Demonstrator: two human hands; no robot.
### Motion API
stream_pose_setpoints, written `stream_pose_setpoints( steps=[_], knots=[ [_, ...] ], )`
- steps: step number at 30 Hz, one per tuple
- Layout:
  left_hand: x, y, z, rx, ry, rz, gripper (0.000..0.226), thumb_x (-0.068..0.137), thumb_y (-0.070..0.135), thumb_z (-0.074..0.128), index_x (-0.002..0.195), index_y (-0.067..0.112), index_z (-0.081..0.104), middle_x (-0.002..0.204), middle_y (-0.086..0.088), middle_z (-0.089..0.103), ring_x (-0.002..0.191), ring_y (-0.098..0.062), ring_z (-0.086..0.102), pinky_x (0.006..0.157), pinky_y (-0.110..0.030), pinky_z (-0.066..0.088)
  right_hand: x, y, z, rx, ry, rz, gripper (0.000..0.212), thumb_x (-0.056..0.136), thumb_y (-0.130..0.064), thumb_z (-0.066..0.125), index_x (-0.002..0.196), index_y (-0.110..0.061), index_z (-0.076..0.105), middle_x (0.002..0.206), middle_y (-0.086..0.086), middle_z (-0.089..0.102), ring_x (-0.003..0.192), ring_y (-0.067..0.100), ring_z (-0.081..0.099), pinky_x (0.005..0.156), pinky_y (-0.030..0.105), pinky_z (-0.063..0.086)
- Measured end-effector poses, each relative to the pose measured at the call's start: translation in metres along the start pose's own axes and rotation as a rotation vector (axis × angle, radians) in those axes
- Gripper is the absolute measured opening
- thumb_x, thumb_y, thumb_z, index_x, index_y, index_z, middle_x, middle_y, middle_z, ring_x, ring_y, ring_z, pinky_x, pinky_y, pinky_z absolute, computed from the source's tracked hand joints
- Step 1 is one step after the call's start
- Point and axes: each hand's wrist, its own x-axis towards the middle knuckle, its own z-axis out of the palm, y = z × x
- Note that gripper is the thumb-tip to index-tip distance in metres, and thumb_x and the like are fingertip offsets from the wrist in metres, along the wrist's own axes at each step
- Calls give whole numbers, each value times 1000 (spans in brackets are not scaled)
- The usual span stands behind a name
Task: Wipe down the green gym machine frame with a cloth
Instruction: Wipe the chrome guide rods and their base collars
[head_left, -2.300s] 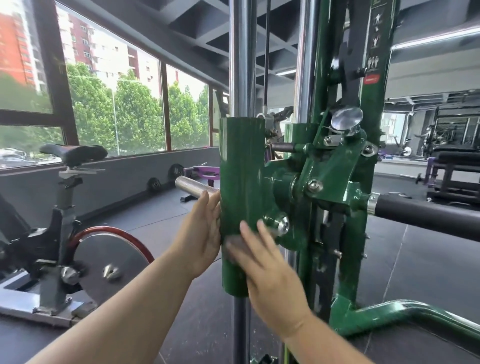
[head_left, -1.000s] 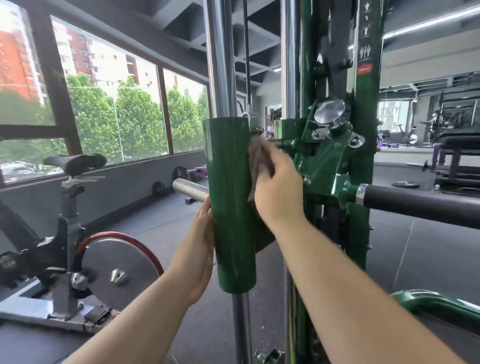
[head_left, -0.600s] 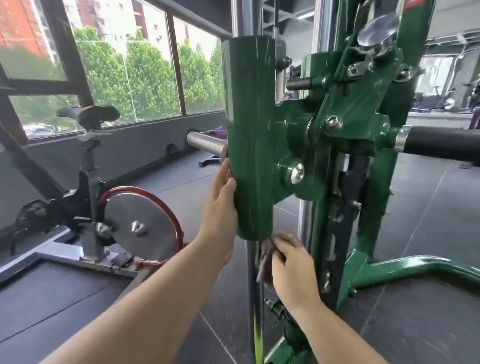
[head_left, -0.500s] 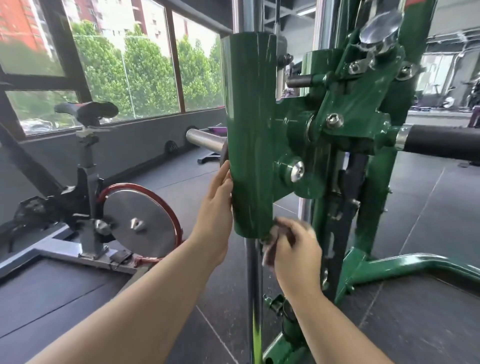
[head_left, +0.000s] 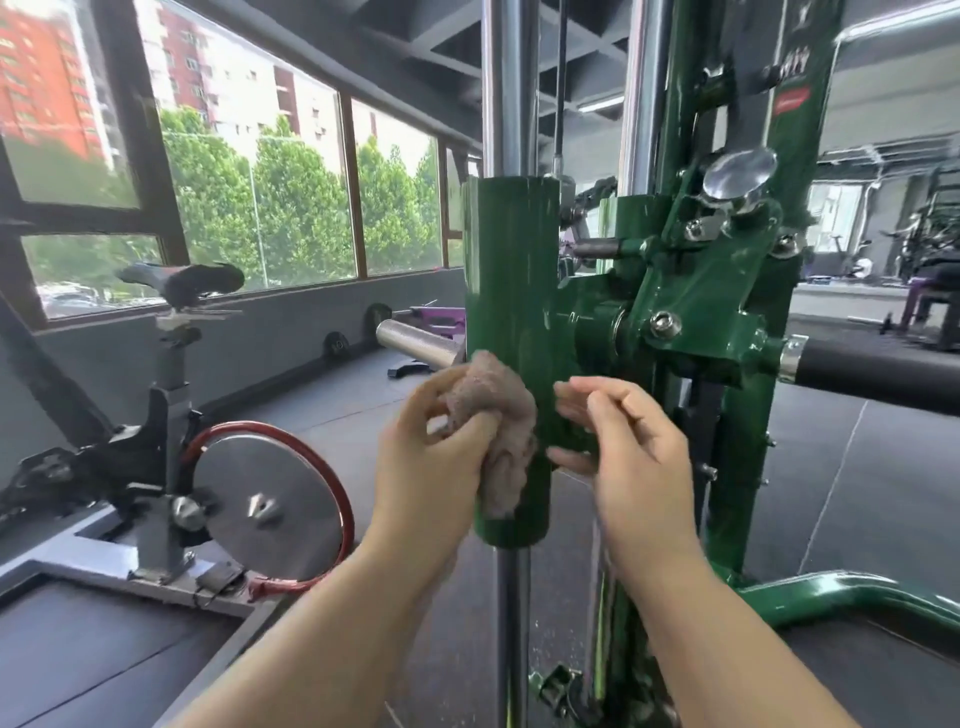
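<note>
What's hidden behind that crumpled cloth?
The cloth, gripped by the left hand, covers the lower left side of the green sleeve. The sleeve's paint shows above and to the right; the patch under the cloth cannot be seen.

The cloth (head_left: 496, 426) and the left hand (head_left: 436, 447) are covering the lower left of the green sleeve (head_left: 511, 291). The chrome rod (head_left: 506, 78) is running out past the top and bottom edges. The padded bar (head_left: 878, 371) is getting cut off at the right edge. Motion blur is smearing the right hand's fingertips (head_left: 574, 410).
</note>
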Motion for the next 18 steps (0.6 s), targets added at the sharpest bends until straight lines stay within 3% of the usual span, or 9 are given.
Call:
stream_pose_setpoints(
  steps=[3, 5, 8, 10, 12, 13, 14, 16, 18],
  knots=[
    [46, 47, 7, 128, 142, 306, 41, 82, -3, 49, 94, 31, 68, 121, -3, 62, 81, -3, 62, 71, -31, 55, 34, -5, 5, -75, 36, 65, 22, 102, -16, 50, 92, -26, 66, 93, -3, 70, 89, 13, 65, 79, 36, 55],
    [67, 69, 17, 277, 64, 465, 45, 85, -3, 44, 89, 38, 64, 139, 8, 46, 97, 4, 57, 82, -22, 51, 44, 2, 15, -199, -43, 124, 19, 101, -29, 50, 88, -30, 64, 91, 1, 70, 87, 22, 65, 86, 48, 54],
    [66, 50, 25, 447, -47, 637, 18, 92, 16, 53, 99, 31, 60, 150, 11, 39, 102, 12, 54, 77, -13, 47, 50, 3, 24, -241, -24, 140, 27, 99, -42, 48, 83, -26, 63, 81, 1, 65, 77, 20, 60, 84, 52, 53],
    [48, 6, 20, 514, -63, 745, 13, 94, 27, 54, 102, 23, 63, 156, 10, 33, 133, -6, 46, 98, -26, 48, 51, 5, 25, -207, -4, 143, 30, 96, -48, 47, 83, -28, 65, 83, -4, 69, 82, 17, 64, 86, 52, 53],
    [30, -38, 9, 588, -138, 836, 28, 99, 30, 48, 123, 22, 59, 161, 7, 27, 148, -23, 30, 110, -47, 42, 46, 15, 24, -171, 9, 182, 29, 97, -47, 46, 87, -28, 66, 90, -4, 72, 91, 18, 67, 89, 46, 53],
    [28, -46, 5, 609, -182, 863, 37, 101, 31, 46, 137, 26, 49, 162, 6, 23, 150, -23, 24, 112, -49, 39, 39, 21, 23, -167, 9, 213, 27, 100, -44, 46, 89, -29, 65, 91, -4, 71, 93, 17, 66, 89, 40, 52],
    [33, -44, 4, 593, -224, 890, 49, 100, 30, 47, 148, 29, 35, 163, 4, 19, 151, -20, 21, 113, -45, 39, 32, 27, 21, -165, 5, 246, 24, 103, -39, 45, 89, -29, 63, 92, -5, 70, 93, 15, 65, 86, 35, 51],
    [51, -13, 12, 569, -244, 926, 73, 95, 25, 56, 156, 27, 17, 164, 5, 12, 147, -2, 20, 114, -20, 34, 23, 40, 17, -110, -13, 315, 24, 105, -32, 44, 94, -26, 65, 90, -6, 71, 90, 11, 66, 77, 26, 50],
    [76, 32, 27, 668, -197, 939, 75, 89, 29, 59, 155, 23, 24, 163, 11, 13, 142, 9, 16, 115, -11, 20, 25, 46, 10, 21, -12, 386, 31, 106, -28, 41, 96, -16, 68, 82, -8, 74, 81, 7, 68, 69, 19, 49]
  ],
)
